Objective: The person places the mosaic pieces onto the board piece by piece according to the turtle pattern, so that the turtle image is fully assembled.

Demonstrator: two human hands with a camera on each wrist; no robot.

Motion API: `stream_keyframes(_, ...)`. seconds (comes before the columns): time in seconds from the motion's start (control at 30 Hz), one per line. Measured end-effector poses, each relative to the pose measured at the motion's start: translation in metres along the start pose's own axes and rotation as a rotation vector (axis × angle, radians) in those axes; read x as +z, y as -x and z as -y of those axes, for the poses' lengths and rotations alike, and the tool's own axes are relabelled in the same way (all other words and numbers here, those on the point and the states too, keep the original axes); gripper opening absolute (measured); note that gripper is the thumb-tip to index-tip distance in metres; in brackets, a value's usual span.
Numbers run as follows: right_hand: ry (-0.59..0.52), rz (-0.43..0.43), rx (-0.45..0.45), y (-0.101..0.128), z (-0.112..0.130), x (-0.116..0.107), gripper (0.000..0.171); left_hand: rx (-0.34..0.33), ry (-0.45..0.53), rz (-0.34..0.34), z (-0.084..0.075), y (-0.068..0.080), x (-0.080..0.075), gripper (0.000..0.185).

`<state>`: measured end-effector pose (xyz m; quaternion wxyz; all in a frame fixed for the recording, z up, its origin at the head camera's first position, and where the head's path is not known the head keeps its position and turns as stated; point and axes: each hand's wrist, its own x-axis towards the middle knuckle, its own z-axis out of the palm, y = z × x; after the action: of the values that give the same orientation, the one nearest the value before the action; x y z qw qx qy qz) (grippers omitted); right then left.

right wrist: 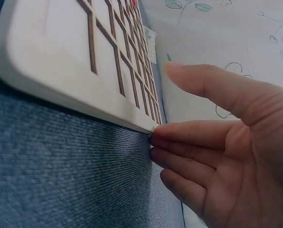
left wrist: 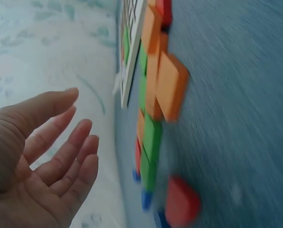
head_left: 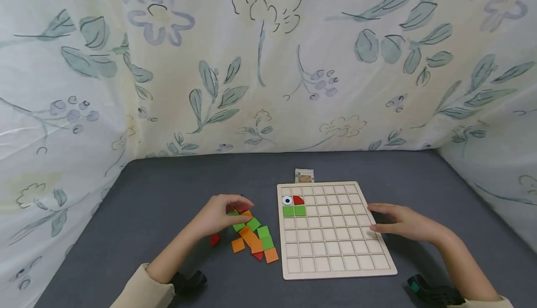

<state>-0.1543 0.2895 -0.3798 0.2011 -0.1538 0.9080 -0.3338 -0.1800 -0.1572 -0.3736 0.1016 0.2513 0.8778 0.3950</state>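
My left hand (head_left: pixel 215 215) hovers over a loose heap of flat green, orange, red and blue tiles, partly covering it. In the left wrist view, nothing shows between its spread thumb and relaxed fingers. Orange tiles (head_left: pixel 247 236) and green tiles (head_left: pixel 263 232) lie at the front of the heap; a red tile (head_left: pixel 215 240) sits apart to the left. A pale wooden grid board (head_left: pixel 328 248) holds a round eye tile (head_left: pixel 287 201), a red rounded tile (head_left: pixel 298 200) and two green square tiles (head_left: pixel 294 211) at its upper left. My right hand (head_left: pixel 404 222) has its fingertips at the board's right edge, fingers extended.
A small printed card (head_left: pixel 304 176) lies behind the board's far edge. The dark grey table top (head_left: pixel 201 173) is bordered at the back and sides by flowered cloth (head_left: pixel 268 65). Black wrist straps (head_left: pixel 189 282) show on both forearms.
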Motion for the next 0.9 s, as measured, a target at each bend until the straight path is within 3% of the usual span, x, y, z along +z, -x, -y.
stream_keyframes(0.23,0.005,-0.002,-0.007,0.001,0.002,0.0,0.07,-0.055,-0.083,-0.071,0.018,0.019,-0.013,0.026)
stream_keyframes(0.57,-0.013,0.011,-0.029,0.002,0.003,0.0,0.067,-0.058,-0.167,-0.104,0.034,0.015,-0.002,0.021)
stream_keyframes(0.9,-0.014,0.007,-0.017,0.002,0.003,-0.001,0.067,-0.081,-0.203,-0.133,0.033,0.012,0.002,0.02)
